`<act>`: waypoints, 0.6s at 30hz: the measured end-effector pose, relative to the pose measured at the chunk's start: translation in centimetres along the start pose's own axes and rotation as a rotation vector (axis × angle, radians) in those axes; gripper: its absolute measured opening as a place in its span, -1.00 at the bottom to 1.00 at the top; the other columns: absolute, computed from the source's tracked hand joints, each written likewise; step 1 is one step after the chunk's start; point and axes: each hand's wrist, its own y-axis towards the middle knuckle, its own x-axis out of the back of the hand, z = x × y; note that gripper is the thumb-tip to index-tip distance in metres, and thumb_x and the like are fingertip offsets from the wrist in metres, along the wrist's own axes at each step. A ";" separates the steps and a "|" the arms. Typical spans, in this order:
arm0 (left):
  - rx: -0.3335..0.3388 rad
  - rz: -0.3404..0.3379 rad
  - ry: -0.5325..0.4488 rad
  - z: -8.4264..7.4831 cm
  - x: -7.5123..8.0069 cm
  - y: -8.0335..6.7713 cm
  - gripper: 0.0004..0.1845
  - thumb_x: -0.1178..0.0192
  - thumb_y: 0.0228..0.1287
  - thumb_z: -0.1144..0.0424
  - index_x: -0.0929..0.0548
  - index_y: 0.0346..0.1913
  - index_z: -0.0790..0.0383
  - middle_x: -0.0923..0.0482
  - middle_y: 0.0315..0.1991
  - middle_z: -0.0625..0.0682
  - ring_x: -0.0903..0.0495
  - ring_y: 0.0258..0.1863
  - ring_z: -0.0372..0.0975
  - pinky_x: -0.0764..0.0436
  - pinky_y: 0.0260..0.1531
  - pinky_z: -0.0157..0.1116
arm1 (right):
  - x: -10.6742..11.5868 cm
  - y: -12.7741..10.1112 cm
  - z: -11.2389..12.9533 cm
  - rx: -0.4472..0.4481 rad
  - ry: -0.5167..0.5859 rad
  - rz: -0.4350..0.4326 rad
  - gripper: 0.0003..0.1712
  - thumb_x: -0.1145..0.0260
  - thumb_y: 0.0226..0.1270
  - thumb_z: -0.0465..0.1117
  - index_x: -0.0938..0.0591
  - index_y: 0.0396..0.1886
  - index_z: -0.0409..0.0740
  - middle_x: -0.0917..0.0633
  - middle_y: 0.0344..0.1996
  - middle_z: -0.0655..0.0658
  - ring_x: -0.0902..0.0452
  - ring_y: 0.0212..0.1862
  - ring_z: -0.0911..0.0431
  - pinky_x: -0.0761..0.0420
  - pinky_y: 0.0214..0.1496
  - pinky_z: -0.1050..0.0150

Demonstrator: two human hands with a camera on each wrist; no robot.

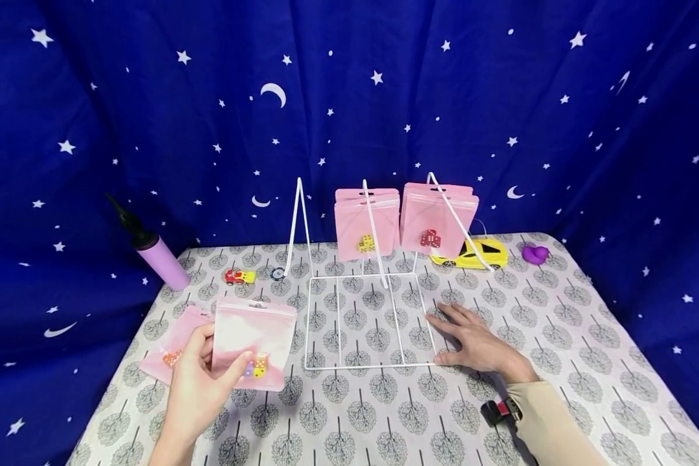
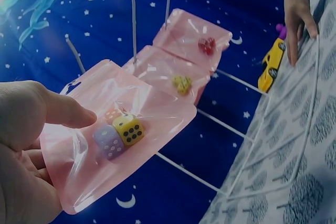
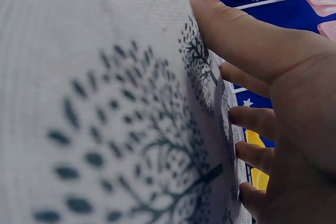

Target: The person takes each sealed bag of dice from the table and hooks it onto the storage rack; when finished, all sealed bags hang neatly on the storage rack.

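Observation:
My left hand pinches a pink zip bag with its thumb across the front. Inside that bag, purple, yellow and orange dice show through the clear face. A white wire rack stands in the middle of the table. My right hand rests at the right side of the rack's base, fingers spread and fairly straight. Two groups of pink bags hang on the rack's arms: bags with yellow dice on the middle arm, bags with red dice on the right one.
Left of the held bag, a pink bag with orange dice lies on the table. Toward the back are a purple hand pump, a red and yellow toy car, a yellow toy car and a purple rubber duck.

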 end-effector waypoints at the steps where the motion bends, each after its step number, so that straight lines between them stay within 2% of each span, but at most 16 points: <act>1: -0.003 0.002 -0.013 -0.2 0.0 -0.1 -0.45 -0.41 0.08 0.42 -0.45 0.15 0.29 -0.69 -0.08 0.16 -0.66 -0.24 -0.40 -0.69 -0.20 -0.47 | 0.0 0.0 0.0 0.004 -0.005 -0.005 0.04 -0.43 -0.01 0.30 -0.36 0.43 -0.05 -0.15 0.48 -0.35 0.03 0.45 -0.40 -0.02 0.34 -0.50; 6: -0.017 0.012 -0.111 -1.0 -0.3 -0.4 -0.45 -0.40 0.05 0.48 -0.46 0.13 0.28 -0.69 -0.09 0.15 -0.67 -0.22 -0.34 -0.72 -0.20 -0.39 | -0.1 0.0 -0.1 0.012 -0.016 -0.018 0.03 -0.43 -0.02 0.31 -0.37 0.42 -0.06 -0.17 0.47 -0.36 0.00 0.43 -0.41 -0.04 0.34 -0.50; 11: -0.033 0.029 -0.206 -1.5 -0.8 -0.6 -0.47 -0.39 0.04 0.51 -0.47 0.11 0.28 -0.70 -0.10 0.13 -0.69 -0.23 -0.29 -0.74 -0.23 -0.32 | -0.1 0.1 -0.1 -0.007 -0.010 0.017 0.05 -0.41 -0.01 0.32 -0.34 0.44 -0.04 -0.13 0.49 -0.34 0.04 0.46 -0.39 0.00 0.37 -0.47; 15: -0.075 0.047 -0.272 -1.9 -1.1 -0.6 -0.47 -0.38 0.04 0.53 -0.47 0.11 0.32 -0.71 -0.12 0.03 -0.70 -0.25 -0.25 -0.74 -0.26 -0.29 | 0.0 0.1 -0.1 -0.007 -0.009 0.018 0.04 -0.41 0.00 0.32 -0.34 0.44 -0.04 -0.13 0.49 -0.35 0.04 0.46 -0.39 0.01 0.38 -0.47; 18: -0.086 0.036 -0.295 -2.3 -1.3 -0.6 -0.47 -0.38 0.03 0.56 -0.48 0.10 0.33 -0.71 -0.13 -0.07 -0.70 -0.26 -0.22 -0.75 -0.27 -0.28 | 0.0 0.1 -0.1 -0.007 -0.011 0.015 0.04 -0.41 0.00 0.31 -0.34 0.44 -0.04 -0.13 0.49 -0.35 0.04 0.46 -0.39 0.01 0.37 -0.47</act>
